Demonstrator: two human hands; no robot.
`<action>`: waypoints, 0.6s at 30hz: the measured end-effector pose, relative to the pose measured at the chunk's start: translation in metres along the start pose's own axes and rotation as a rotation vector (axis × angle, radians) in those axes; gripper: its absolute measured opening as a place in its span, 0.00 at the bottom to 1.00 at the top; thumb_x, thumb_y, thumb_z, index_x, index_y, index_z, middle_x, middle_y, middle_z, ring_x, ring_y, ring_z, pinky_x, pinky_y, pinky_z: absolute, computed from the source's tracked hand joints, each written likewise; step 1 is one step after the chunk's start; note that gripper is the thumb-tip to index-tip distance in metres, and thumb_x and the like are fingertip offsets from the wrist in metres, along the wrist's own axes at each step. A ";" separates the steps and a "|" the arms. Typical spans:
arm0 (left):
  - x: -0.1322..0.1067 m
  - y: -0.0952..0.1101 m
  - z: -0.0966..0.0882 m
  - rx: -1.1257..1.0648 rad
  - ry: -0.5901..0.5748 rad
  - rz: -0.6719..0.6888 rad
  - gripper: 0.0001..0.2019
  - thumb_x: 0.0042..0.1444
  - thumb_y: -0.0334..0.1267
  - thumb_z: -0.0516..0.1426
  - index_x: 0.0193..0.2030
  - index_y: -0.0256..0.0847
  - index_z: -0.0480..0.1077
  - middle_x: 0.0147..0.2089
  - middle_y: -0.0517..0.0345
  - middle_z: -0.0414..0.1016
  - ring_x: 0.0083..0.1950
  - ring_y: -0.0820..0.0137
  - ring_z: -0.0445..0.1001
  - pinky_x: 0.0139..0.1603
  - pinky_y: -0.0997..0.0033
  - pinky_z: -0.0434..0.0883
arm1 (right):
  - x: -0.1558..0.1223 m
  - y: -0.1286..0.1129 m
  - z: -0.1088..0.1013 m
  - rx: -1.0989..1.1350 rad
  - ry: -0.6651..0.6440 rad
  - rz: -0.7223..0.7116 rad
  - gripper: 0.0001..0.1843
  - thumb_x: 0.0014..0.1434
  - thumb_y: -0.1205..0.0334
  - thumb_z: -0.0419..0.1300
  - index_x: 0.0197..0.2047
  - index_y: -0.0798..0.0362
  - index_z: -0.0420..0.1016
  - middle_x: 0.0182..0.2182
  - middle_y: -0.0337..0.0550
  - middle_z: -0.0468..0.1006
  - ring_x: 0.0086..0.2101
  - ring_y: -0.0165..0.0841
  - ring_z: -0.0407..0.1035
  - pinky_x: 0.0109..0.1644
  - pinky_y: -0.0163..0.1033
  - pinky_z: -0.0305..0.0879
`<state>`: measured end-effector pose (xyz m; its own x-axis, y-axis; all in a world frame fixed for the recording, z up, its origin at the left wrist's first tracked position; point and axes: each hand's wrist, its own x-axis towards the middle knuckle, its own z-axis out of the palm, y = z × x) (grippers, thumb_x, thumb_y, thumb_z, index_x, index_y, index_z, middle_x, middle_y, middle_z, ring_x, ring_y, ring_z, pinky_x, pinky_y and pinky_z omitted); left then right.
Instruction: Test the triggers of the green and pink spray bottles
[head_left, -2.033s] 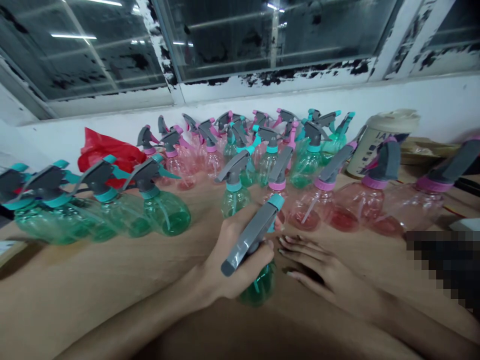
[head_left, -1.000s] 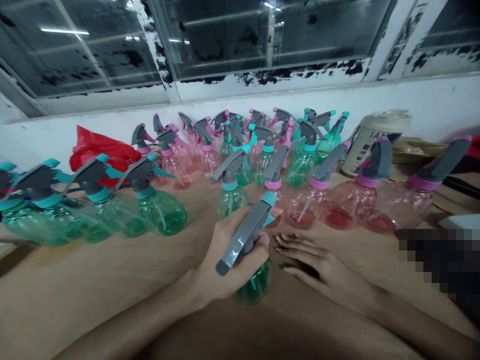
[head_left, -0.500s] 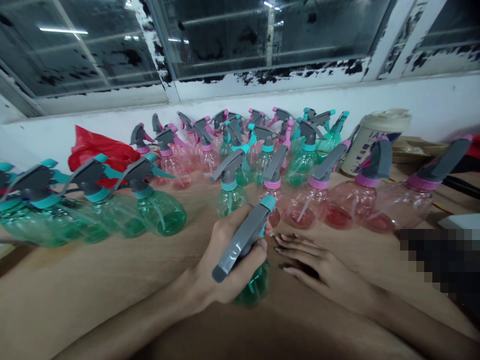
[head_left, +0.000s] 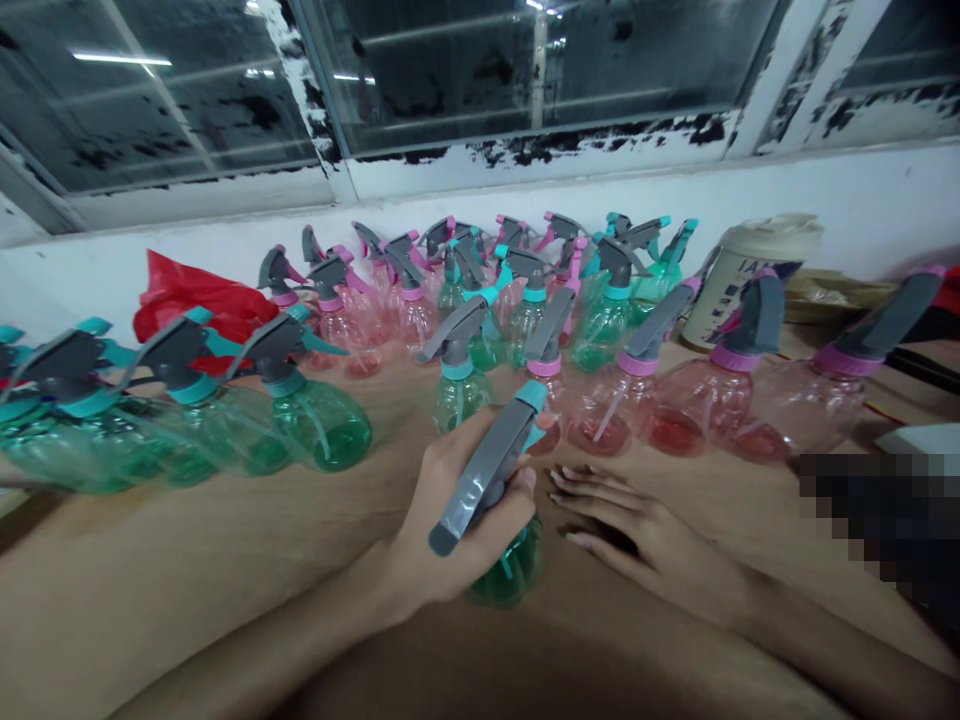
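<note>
My left hand is wrapped round the neck of a green spray bottle with a grey head and turquoise nozzle. The nozzle points away from me, and the fingers partly hide the bottle's neck and trigger. Just right of it, my right hand rests on the table with its fingers stretched out, holding nothing. Beyond my left hand stands another green spray bottle, beside a pink spray bottle in a row of several pink ones.
A row of several green spray bottles stands on the left of the wooden table. More bottles crowd along the wall, near a red plastic bag. A pale cup with a lid stands at the back right.
The spray head in my left hand has shifted very slightly, with the turquoise trigger now showing more. My right hand has stayed in place.
</note>
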<state>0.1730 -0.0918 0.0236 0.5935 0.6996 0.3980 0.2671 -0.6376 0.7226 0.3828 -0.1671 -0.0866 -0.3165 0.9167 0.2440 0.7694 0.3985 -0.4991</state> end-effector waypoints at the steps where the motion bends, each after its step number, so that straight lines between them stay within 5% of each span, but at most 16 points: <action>1: 0.000 0.000 0.000 -0.003 0.001 0.000 0.06 0.53 0.37 0.51 0.36 0.46 0.67 0.26 0.63 0.67 0.23 0.70 0.67 0.28 0.69 0.71 | 0.000 0.000 0.000 0.004 0.004 -0.002 0.21 0.66 0.55 0.54 0.61 0.47 0.67 0.60 0.40 0.70 0.61 0.37 0.60 0.66 0.51 0.57; 18: 0.000 -0.003 0.001 -0.011 -0.006 0.008 0.13 0.54 0.37 0.52 0.46 0.46 0.70 0.32 0.60 0.75 0.27 0.69 0.73 0.31 0.68 0.74 | -0.001 0.000 0.003 0.005 0.048 -0.004 0.22 0.65 0.57 0.56 0.62 0.45 0.67 0.59 0.41 0.71 0.60 0.38 0.62 0.65 0.52 0.59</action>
<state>0.1729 -0.0901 0.0204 0.6003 0.6925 0.4001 0.2538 -0.6394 0.7257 0.3817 -0.1678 -0.0896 -0.2926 0.9127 0.2853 0.7654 0.4023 -0.5022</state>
